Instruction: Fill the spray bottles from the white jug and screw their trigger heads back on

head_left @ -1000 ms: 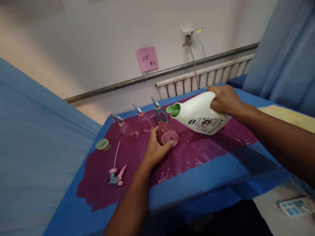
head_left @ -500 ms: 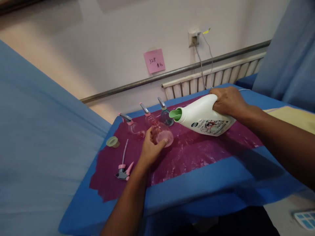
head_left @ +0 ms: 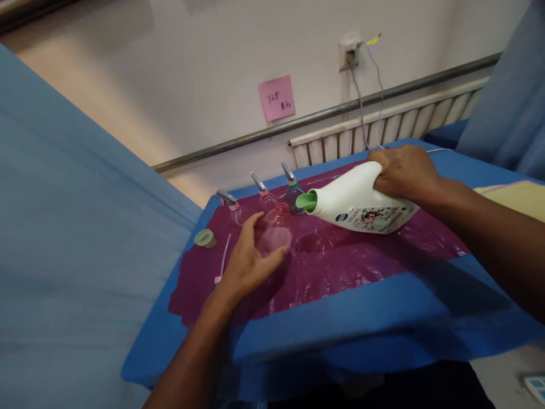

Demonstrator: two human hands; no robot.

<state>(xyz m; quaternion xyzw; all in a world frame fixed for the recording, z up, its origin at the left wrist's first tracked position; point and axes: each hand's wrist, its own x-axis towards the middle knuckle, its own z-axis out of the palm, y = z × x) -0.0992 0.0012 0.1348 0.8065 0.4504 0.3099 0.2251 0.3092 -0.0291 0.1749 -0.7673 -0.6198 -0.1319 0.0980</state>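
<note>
My right hand point(head_left: 404, 170) grips the handle of a white detergent jug point(head_left: 361, 199), tilted so that its green pouring spout point(head_left: 307, 201) points left. Just left of the spout, a clear pink spray bottle without its head point(head_left: 276, 241) stands on the purple sheet, pinkish liquid low inside. My left hand point(head_left: 251, 255) is beside that bottle, fingers and thumb spread around its near left side; whether they touch it I cannot tell. A loose spray head with a tube point(head_left: 225, 255) lies left of my left hand, mostly hidden by my wrist.
Several spray bottles with heads fitted, one bluish point(head_left: 293, 193), stand at the back. A green cap point(head_left: 205, 238) lies on the left of the purple sheet point(head_left: 340, 261). A blue curtain point(head_left: 76, 227) borders the left. Behind are a wall rail point(head_left: 264, 132) and radiator point(head_left: 395, 122).
My left hand has loosened from the pink bottle and opened; the bottle has gone from tilted to upright. The jug remains tilted in my right hand. The view has shifted slightly.
</note>
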